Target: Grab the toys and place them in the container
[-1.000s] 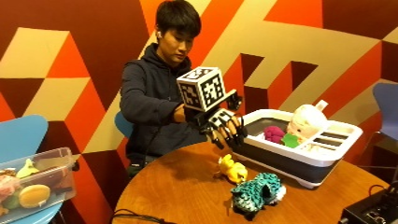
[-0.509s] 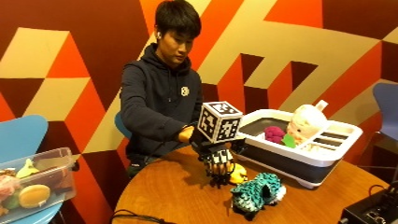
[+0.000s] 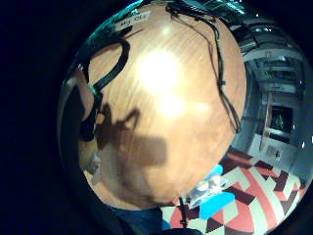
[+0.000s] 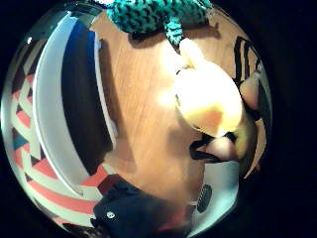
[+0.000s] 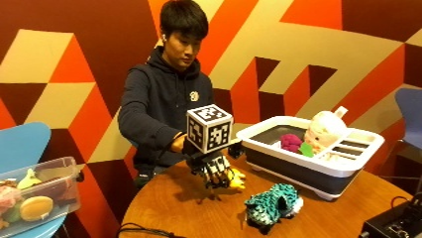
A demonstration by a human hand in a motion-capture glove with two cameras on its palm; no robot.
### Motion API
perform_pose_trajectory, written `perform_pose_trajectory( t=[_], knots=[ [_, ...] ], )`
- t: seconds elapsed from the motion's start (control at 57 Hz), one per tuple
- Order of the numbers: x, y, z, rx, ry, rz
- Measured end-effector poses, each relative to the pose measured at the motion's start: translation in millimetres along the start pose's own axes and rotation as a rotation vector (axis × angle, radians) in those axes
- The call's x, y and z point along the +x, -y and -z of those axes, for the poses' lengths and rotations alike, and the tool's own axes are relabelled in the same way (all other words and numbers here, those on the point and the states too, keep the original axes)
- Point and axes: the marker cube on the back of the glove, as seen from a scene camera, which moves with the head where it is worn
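Observation:
A small yellow toy (image 5: 237, 179) lies on the round wooden table (image 5: 184, 208), in front of the white and dark container (image 5: 300, 161). My gloved right hand (image 5: 212, 170) is lowered onto it with the fingers pointing down. In the thumb side palm view the yellow toy (image 4: 210, 99) is close to the palm, and two fingertips (image 4: 221, 148) curl against its sides. A teal and black plush toy (image 5: 273, 204) lies nearer the table's front; the teal toy (image 4: 148, 15) lies just beyond the yellow one. Inside the container sit a pink toy (image 5: 290, 142) and a cream plush (image 5: 323, 130).
A clear plastic box (image 5: 36, 198) of toys stands on a blue chair at the left. A black device (image 5: 395, 224) sits at the table's right front edge. Black cables (image 3: 220, 73) run across the wood. The container's wall (image 4: 64, 114) is close beside the hand.
My hand has come down from beside the container to the table and has closed its fingers round the yellow toy. The teal toy and the container have not moved.

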Motion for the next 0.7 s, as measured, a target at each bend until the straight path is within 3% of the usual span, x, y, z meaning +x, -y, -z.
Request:
perform_pose_trajectory(
  t=[0.386,0.702],
  knots=[
    [-16.4,-22.8,115.1,0.162,0.0,0.071],
    [-78.7,-31.2,162.2,0.301,0.093,0.246]
  ],
)
